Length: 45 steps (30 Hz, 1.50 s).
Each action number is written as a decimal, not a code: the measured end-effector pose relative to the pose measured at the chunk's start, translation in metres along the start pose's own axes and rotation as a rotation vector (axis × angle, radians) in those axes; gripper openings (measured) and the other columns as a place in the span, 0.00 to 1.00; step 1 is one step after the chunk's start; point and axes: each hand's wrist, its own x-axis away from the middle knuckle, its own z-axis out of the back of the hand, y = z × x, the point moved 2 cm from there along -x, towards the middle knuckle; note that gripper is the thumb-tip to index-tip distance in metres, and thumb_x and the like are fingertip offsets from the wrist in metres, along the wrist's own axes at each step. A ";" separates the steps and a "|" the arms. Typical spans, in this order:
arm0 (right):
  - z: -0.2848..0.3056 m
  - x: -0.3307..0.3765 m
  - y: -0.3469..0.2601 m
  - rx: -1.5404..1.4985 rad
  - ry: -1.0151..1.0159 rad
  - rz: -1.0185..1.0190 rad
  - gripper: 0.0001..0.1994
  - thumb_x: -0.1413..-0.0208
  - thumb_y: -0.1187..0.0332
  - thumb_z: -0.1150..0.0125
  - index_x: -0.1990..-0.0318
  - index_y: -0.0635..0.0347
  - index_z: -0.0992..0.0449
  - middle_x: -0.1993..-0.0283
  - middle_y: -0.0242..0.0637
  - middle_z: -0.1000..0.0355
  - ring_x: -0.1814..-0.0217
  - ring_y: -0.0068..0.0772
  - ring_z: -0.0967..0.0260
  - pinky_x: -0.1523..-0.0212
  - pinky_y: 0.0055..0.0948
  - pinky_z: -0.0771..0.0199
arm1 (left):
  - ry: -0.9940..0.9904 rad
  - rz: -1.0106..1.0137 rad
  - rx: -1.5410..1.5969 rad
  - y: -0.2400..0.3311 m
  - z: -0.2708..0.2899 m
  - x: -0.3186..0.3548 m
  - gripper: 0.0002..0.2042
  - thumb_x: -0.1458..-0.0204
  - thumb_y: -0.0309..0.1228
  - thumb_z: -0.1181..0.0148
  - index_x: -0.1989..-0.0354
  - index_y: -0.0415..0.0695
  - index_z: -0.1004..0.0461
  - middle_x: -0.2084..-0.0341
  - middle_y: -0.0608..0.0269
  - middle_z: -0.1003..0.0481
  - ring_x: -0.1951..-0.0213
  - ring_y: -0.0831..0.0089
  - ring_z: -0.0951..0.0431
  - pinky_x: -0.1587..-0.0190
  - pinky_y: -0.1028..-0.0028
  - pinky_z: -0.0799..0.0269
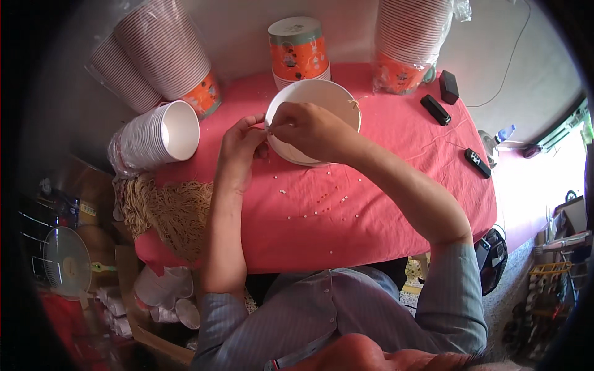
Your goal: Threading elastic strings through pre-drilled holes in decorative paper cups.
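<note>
Seen from the head camera, a person in a grey striped shirt sat at a worktop [383, 204] covered in red cloth, both hands meeting at the near-left rim of a white paper bowl [322, 102]. The right hand [309, 130] lay over the bowl's rim, fingers curled and thumb and forefinger pinched together at the edge (on something too thin to make out, perhaps a thread). The left hand [241, 145] sat just beside the bowl on its left, fingers closed toward the same spot; whether it gripped anything could not be told. The bowl stood tilted toward the person in the middle of the cloth, a short yellowish string [354, 102] showing at its far-right rim.

Small white beads [322, 207] lay scattered on the cloth in front of the bowl. Behind it stood a stack of orange printed bowls [298, 52]. Bagged stacks lay to the far left [154, 62] and far right [408, 43], and a sleeve of white cups [158, 136] lay on its side at the left edge. A heap of pale string [164, 213] hung off the near-left corner. Three dark, oblong items [436, 108] rested on the right of the cloth.
</note>
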 end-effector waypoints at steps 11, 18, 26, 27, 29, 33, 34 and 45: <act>0.001 0.019 -0.013 -0.167 -0.185 -0.116 0.10 0.38 0.66 0.34 0.56 0.63 0.18 0.63 0.38 0.17 0.60 0.30 0.19 0.57 0.34 0.19 | 0.002 0.005 0.084 0.007 0.004 0.043 0.16 0.37 0.26 0.40 0.42 0.34 0.22 0.70 0.66 0.21 0.74 0.80 0.26 0.70 0.77 0.30; -0.018 0.041 -0.025 0.142 -0.244 -0.007 0.10 0.41 0.65 0.37 0.59 0.60 0.16 0.60 0.47 0.16 0.56 0.49 0.16 0.51 0.43 0.19 | 0.129 -0.025 0.051 0.012 0.014 0.101 0.17 0.38 0.25 0.39 0.42 0.35 0.21 0.64 0.66 0.18 0.68 0.83 0.23 0.66 0.81 0.29; -0.025 0.038 -0.028 0.380 -0.226 0.120 0.11 0.40 0.63 0.40 0.60 0.57 0.14 0.66 0.49 0.17 0.62 0.56 0.16 0.56 0.52 0.17 | 0.216 -0.032 -0.069 -0.016 0.016 0.126 0.19 0.34 0.30 0.36 0.37 0.36 0.23 0.51 0.61 0.17 0.54 0.78 0.19 0.59 0.76 0.22; -0.026 0.037 -0.023 0.421 -0.217 0.133 0.11 0.40 0.62 0.40 0.61 0.56 0.14 0.66 0.49 0.17 0.63 0.55 0.16 0.57 0.52 0.16 | 0.218 -0.037 -0.071 -0.017 0.016 0.127 0.19 0.34 0.30 0.36 0.37 0.36 0.23 0.51 0.61 0.17 0.54 0.78 0.19 0.59 0.76 0.22; -0.026 0.037 -0.022 0.463 -0.210 0.150 0.11 0.40 0.62 0.40 0.62 0.56 0.14 0.66 0.49 0.17 0.64 0.55 0.16 0.58 0.53 0.16 | 0.185 -0.120 -0.061 -0.021 0.015 0.126 0.22 0.34 0.29 0.37 0.33 0.36 0.26 0.47 0.59 0.19 0.46 0.75 0.21 0.44 0.73 0.25; -0.026 0.038 -0.024 0.549 -0.203 0.173 0.10 0.41 0.63 0.40 0.64 0.57 0.14 0.68 0.48 0.17 0.65 0.53 0.16 0.60 0.52 0.16 | 0.146 -0.180 -0.073 -0.016 0.006 0.124 0.25 0.34 0.29 0.37 0.30 0.35 0.29 0.42 0.57 0.21 0.40 0.72 0.24 0.33 0.70 0.32; -0.025 0.038 -0.024 0.569 -0.186 0.194 0.10 0.41 0.63 0.40 0.65 0.57 0.14 0.68 0.48 0.17 0.66 0.53 0.16 0.61 0.52 0.16 | 0.132 -0.169 -0.076 -0.017 0.004 0.124 0.25 0.34 0.30 0.37 0.30 0.35 0.29 0.41 0.56 0.22 0.39 0.71 0.24 0.33 0.69 0.32; -0.017 0.040 -0.025 0.603 -0.144 0.255 0.09 0.43 0.65 0.38 0.66 0.58 0.14 0.69 0.47 0.17 0.67 0.50 0.16 0.62 0.49 0.16 | 0.084 -0.150 -0.043 -0.027 -0.004 0.129 0.28 0.34 0.30 0.36 0.27 0.36 0.33 0.38 0.56 0.24 0.37 0.71 0.25 0.33 0.69 0.32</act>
